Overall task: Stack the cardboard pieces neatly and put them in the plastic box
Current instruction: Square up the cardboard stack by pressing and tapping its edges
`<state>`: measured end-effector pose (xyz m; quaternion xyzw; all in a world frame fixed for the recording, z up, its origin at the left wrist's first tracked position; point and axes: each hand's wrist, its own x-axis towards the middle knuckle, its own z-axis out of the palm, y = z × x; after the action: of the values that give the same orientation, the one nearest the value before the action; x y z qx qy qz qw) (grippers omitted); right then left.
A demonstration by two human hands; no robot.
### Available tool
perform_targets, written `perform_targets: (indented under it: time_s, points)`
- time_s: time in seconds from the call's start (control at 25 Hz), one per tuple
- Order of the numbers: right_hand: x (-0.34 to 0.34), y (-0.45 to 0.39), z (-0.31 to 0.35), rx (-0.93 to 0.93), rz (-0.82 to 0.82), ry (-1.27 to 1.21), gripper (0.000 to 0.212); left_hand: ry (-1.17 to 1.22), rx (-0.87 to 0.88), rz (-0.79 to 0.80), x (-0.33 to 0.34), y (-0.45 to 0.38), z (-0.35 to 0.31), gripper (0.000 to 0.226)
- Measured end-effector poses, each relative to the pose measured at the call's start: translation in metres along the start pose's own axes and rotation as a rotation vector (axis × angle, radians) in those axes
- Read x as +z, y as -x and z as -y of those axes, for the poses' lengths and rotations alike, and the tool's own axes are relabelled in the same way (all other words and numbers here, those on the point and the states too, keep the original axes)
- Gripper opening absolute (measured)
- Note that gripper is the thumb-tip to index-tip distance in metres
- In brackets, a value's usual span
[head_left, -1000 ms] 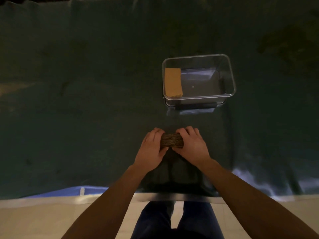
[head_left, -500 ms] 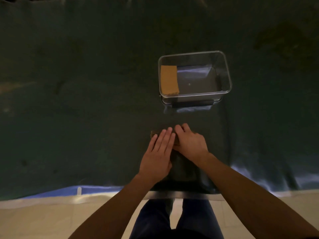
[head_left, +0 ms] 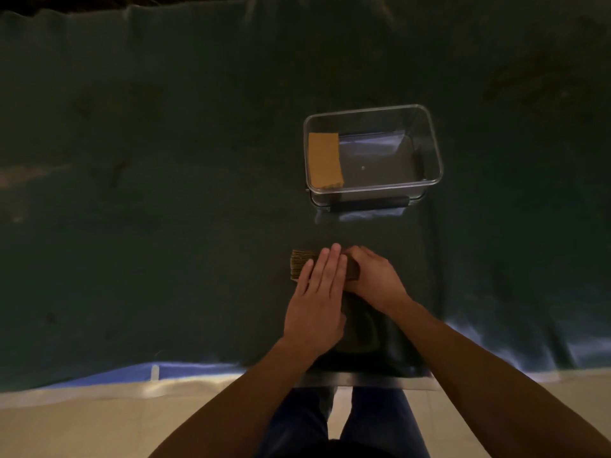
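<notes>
A stack of brown cardboard pieces (head_left: 299, 264) lies on the dark green cloth, close to me. My left hand (head_left: 319, 292) rests flat on top of it with the fingers straight and together, hiding most of the stack. My right hand (head_left: 372, 276) is curled against the stack's right end, gripping it. Further away stands the clear plastic box (head_left: 429, 140). One tan cardboard piece (head_left: 324, 160) lies inside it against the left wall.
The green cloth (head_left: 165, 193) covers the whole table. Its near edge (head_left: 363, 380) runs just in front of my legs, with pale floor below. A dark handle (head_left: 368, 203) sits on the box's near side.
My left hand has gone from gripping the stack's left end to lying flat on top of it. The stack's left end now shows. My right hand stays at the right end.
</notes>
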<state>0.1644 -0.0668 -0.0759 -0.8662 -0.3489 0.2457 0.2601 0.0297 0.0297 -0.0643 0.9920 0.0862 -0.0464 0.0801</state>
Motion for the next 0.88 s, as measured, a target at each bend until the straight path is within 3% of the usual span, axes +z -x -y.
perform_targets:
  time_s: [0.2,0.36,0.56,0.88]
  points:
    - [0.004,-0.001,-0.003,-0.076,-0.066,0.119,0.016,-0.056,0.106,0.027,0.003,-0.004,-0.004,0.094]
    - [0.002,-0.001,-0.001,-0.084,-0.051,0.083,0.027,0.015,0.072,0.011,0.003,-0.003,-0.002,0.091]
    - [0.006,0.012,-0.002,0.054,-0.121,-0.115,0.041,0.007,0.029,-0.017,0.001,-0.001,0.006,0.089]
    - [0.008,0.012,-0.001,0.06,-0.117,-0.103,0.049,0.053,-0.084,-0.074,0.004,0.013,0.028,0.089]
